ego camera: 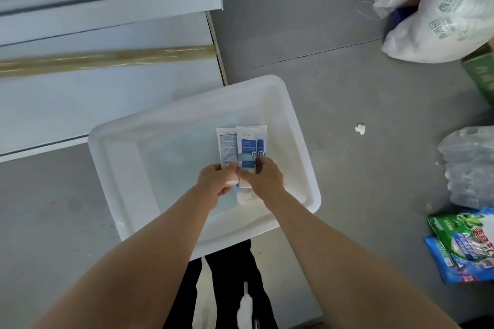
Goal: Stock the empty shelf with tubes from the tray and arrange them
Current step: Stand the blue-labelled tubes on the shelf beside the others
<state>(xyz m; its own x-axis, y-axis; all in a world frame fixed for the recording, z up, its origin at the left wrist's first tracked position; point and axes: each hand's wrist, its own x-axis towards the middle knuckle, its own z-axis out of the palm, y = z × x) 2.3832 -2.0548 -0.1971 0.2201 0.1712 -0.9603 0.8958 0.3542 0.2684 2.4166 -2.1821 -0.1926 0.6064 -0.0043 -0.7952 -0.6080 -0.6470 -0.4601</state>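
Grey concrete floor (pixel 334 88) fills most of what I see as I look down past my two bare forearms. To my upper left stands a pale white metal shelf (pixel 107 93) with a yellowish transparent strip (pixel 107 59) running along one edge.

Just beside the shelf's corner sits a translucent white rectangular plastic tray (pixel 291 125), resting on the floor in front of my dark trousers (pixel 232 275). Over the middle of the tray I hold three white plastic tubes with blue labels (pixel 247 147), fanned side by side with their flat crimped ends pointing away from me. The left one shows fine print and a barcode, the middle one a blue panel, and the right one is partly tucked behind the middle.

My left hand (pixel 213 181) grips the lower ends of the tubes from the left, fingers (pixel 231 167) curled round them. My right hand (pixel 264 179) closes on them from the right, its fingers pinching across the labels. Both hands touch each other at the tubes. A white cap (pixel 244 197) shows below my hands; I cannot tell whether it rests on the tray bottom.

Off to the right lie white printed sacks (pixel 441 21), a green carton (pixel 481 72), clear plastic bags (pixel 470 168), a green packet (pixel 465 238) and a blue packet (pixel 449 264). A small white scrap (pixel 360 129) lies on the floor between tray and bags.
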